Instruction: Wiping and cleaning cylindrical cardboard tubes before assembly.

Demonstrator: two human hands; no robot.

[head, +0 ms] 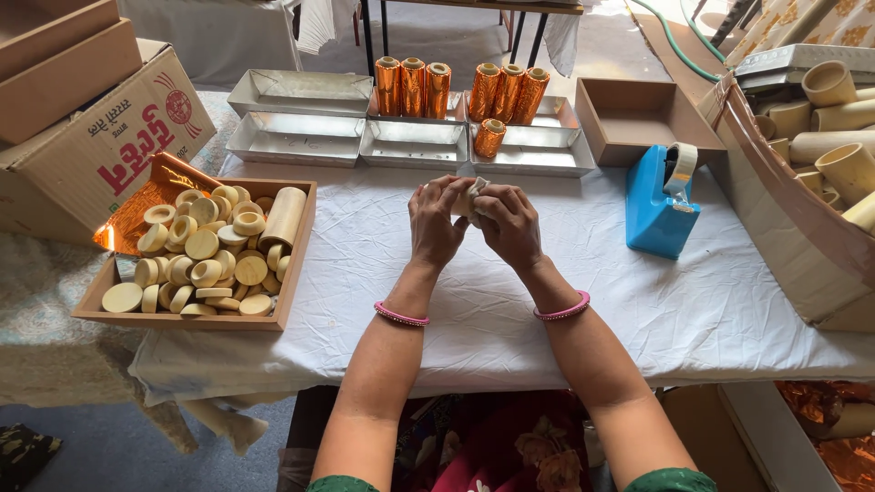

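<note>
A small pale piece [470, 199], partly hidden so its shape cannot be told, sits pinched between both hands above the middle of the table [565, 273]. The left hand [436, 223] curls closed around its left side; the right hand [510, 226] folds over it from the right, fingers bent tight against it. Each wrist wears a pink bangle.

The table is covered with a white cloth, creased and hanging over the near edge. Beyond the far edge lies a grey floor with table legs and draped white fabric.

Along the far edge stand 5 shallow metal trays [415, 141], bare inside apart from 7 copper-foil rolls [413, 87] that stand on and among them. Toward the far right corner is a brown cardboard box [638, 137], and just nearer, a blue tape dispenser [658, 205]. At the left edge a wooden tray [296, 264] holds many pale round caps [202, 244] and 1 pale tube [284, 215], with copper foil sheet [150, 196] tucked behind it. A large carton [793, 228] at the right edge holds more pale tubes. A printed cardboard carton [109, 137] sits off the left side.
</note>
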